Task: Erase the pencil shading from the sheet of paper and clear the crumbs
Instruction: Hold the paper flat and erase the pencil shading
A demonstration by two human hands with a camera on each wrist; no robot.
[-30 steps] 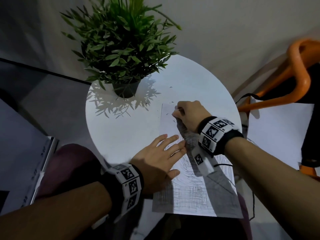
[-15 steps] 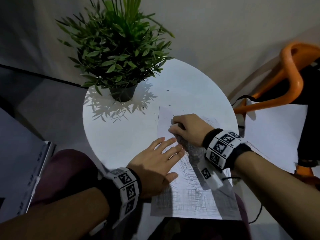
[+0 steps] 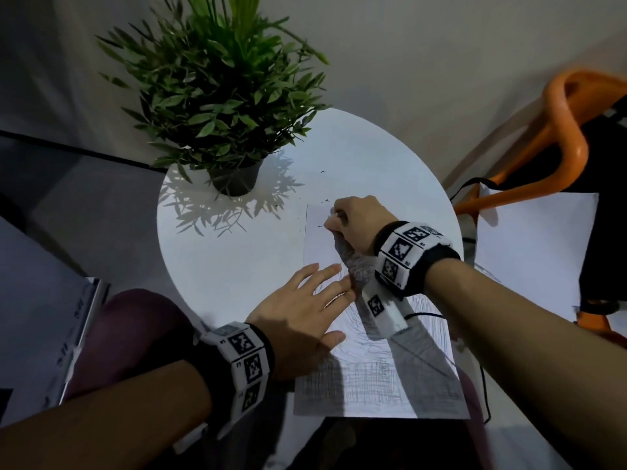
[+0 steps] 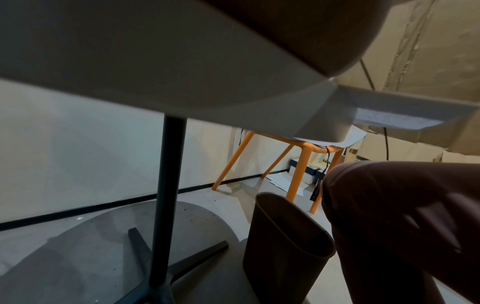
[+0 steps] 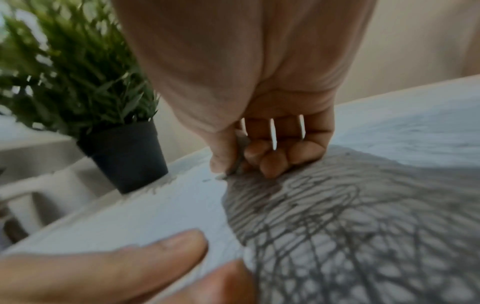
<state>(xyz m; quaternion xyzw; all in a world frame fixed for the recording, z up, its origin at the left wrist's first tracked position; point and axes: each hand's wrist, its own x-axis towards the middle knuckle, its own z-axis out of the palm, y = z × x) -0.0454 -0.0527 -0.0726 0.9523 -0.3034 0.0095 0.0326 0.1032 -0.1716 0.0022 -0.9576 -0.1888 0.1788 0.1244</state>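
Observation:
A sheet of paper (image 3: 373, 381) with pencil scribble lies on the right of the round white table (image 3: 230, 259), its near edge hanging past the rim. My right hand (image 3: 356, 222) is curled into a fist near the sheet's far left corner and pinches a small eraser (image 5: 240, 156) against the paper (image 5: 182, 205). My left hand (image 3: 305, 313) lies flat, fingers spread, pressing the sheet's left side. Dark eraser crumbs (image 3: 324, 200) dot the table just beyond the far edge. The scribble (image 5: 337, 226) is dense near the fist.
A potted green plant (image 3: 224, 106) stands at the table's far left. An orange chair (image 3: 559, 144) holding another white sheet (image 3: 529, 252) is on the right. Under the table the left wrist view shows a dark bin (image 4: 285, 246) and the table leg (image 4: 166, 195).
My right hand, drawn toward me half a second ago, has moved back out to the sheet's far left corner. The left hand stays pressed flat on the paper.

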